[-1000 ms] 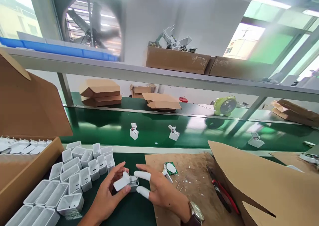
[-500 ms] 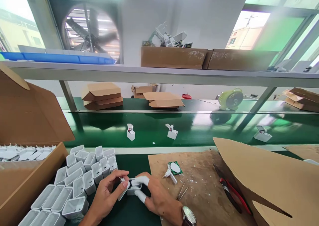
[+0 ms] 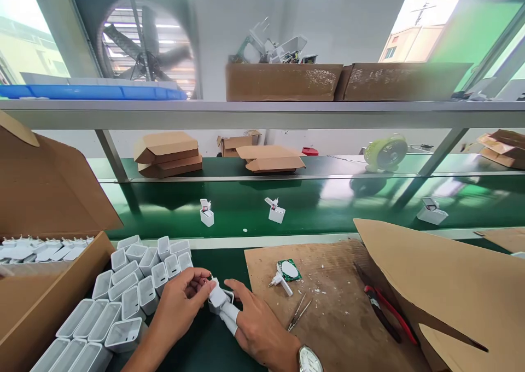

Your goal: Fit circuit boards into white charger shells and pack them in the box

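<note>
My left hand (image 3: 182,301) pinches a small white plug cover (image 3: 216,292) between thumb and fingertips. Below and beside that cover is a white casing (image 3: 228,297), partly hidden by my right hand (image 3: 258,320). White coverings are on two of my right fingers, which close on the casing, while the index finger reaches over its far side. Left of my hands stand several open white housings (image 3: 123,279) in rows. On the cardboard sheet (image 3: 328,317) to the right lie a white plug piece (image 3: 281,283), a green circuit board (image 3: 289,270) and metal tweezers (image 3: 299,313).
Red-handled pliers (image 3: 385,312) lie beside a raised cardboard flap (image 3: 443,284) at the right. An open carton (image 3: 77,284) of white parts stands at the left. Beyond, the green belt (image 3: 238,213) carries several white units, including one (image 3: 276,213). A shelf (image 3: 262,113) spans above.
The cover in my left hand has turned and now lies over the casing's near left side. My right index finger has lifted off. Two white units on the belt appear slightly further left.
</note>
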A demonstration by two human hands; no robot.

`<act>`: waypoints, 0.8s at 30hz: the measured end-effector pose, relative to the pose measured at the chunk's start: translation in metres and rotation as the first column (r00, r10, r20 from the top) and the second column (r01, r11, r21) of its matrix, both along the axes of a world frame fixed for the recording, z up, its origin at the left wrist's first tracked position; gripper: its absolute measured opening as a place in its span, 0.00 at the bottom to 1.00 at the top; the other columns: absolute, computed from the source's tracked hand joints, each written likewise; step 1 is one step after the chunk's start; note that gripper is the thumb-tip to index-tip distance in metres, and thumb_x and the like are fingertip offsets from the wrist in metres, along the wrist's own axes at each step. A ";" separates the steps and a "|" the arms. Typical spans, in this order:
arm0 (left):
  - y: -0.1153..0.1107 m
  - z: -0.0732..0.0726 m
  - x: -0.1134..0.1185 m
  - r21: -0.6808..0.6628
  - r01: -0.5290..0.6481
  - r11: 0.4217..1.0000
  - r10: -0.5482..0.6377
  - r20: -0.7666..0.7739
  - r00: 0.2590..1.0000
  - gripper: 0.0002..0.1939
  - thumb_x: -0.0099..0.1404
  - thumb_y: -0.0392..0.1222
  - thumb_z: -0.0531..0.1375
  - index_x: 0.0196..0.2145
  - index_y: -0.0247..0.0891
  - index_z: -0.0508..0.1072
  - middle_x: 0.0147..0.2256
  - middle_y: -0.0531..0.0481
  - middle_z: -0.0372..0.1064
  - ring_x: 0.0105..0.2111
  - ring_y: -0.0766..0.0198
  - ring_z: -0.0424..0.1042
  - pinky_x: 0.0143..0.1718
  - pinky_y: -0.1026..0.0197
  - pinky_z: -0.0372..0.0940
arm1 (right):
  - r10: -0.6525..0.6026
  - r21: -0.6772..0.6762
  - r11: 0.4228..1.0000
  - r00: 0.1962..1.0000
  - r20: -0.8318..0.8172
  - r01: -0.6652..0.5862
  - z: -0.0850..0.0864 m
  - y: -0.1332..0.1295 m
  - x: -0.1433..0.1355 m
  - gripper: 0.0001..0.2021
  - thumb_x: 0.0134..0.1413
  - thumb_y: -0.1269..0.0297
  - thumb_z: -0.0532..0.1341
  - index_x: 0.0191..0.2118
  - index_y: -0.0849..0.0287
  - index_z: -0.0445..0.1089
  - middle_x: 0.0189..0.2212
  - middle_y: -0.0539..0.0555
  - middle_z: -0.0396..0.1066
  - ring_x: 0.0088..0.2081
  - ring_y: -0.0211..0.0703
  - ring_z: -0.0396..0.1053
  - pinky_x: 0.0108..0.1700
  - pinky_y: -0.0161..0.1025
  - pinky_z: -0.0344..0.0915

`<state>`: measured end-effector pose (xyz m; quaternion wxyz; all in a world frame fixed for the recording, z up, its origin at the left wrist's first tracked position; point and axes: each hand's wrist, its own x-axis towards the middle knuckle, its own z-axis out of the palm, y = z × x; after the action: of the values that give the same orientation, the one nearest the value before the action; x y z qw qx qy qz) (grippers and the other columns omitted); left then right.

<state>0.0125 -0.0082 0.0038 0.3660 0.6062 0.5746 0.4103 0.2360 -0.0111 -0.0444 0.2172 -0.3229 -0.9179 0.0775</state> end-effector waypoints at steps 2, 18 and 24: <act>0.002 0.006 0.010 0.066 -0.026 0.997 0.033 -0.114 0.993 0.17 0.64 0.54 0.58 0.37 0.39 0.78 0.30 0.49 0.75 0.29 0.56 0.75 0.32 0.55 0.71 | -0.014 0.039 0.999 0.998 0.055 0.012 -0.003 -0.001 0.000 0.24 0.48 0.82 0.59 0.53 0.67 0.73 0.68 0.77 0.59 0.56 0.65 0.74 0.51 0.53 0.78; -0.004 -0.001 0.015 0.272 -0.033 0.962 0.058 -0.086 0.995 0.15 0.73 0.52 0.56 0.39 0.42 0.77 0.34 0.50 0.74 0.33 0.58 0.75 0.36 0.57 0.70 | 0.057 0.141 0.988 0.998 0.010 -0.058 0.006 0.008 -0.004 0.11 0.58 0.74 0.63 0.46 0.61 0.76 0.50 0.65 0.75 0.43 0.53 0.77 0.43 0.44 0.78; -0.009 -0.016 -0.001 0.322 -0.217 0.922 0.189 0.114 0.975 0.14 0.77 0.51 0.55 0.47 0.41 0.75 0.40 0.47 0.74 0.36 0.57 0.76 0.40 0.55 0.74 | 0.074 0.123 0.991 0.983 -0.166 -0.054 0.031 0.013 -0.005 0.21 0.66 0.74 0.57 0.62 0.53 0.69 0.53 0.63 0.73 0.49 0.52 0.76 0.48 0.45 0.78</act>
<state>0.0118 -0.0175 -0.0119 0.2369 0.5793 0.5415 0.5613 0.2314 0.0016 -0.0136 0.3109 -0.2719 -0.9089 0.0575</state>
